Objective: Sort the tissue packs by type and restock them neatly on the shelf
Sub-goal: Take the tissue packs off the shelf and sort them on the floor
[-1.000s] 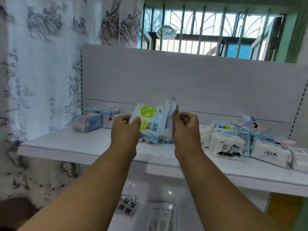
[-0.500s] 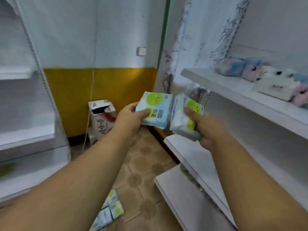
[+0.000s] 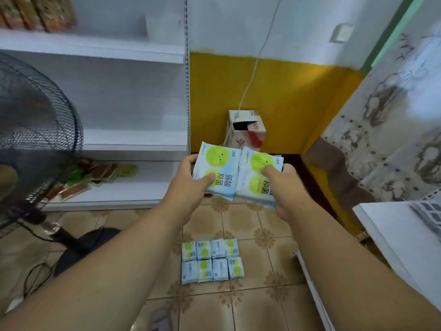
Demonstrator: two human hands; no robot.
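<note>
My left hand [image 3: 191,185] grips a light-blue tissue pack with green circles [image 3: 216,169], thumb on its front. My right hand [image 3: 285,187] holds a matching pack [image 3: 256,185], thumb pressed on its green circle, with at least one more pack behind it. Both packs are held side by side at chest height above the tiled floor. Below them, several identical packs [image 3: 212,261] lie on the floor in two neat rows.
A white shelf unit [image 3: 133,144] stands at left with snack packets [image 3: 93,175] on its lower board. A black fan [image 3: 35,130] fills the left edge. A cardboard box [image 3: 247,130] sits by the yellow wall. Another white shelf [image 3: 391,235] juts in at right.
I have turned left, away from the shelf with the mixed tissue packs, and now face the floor rows. The two packs stay in my hands, now held side by side.
</note>
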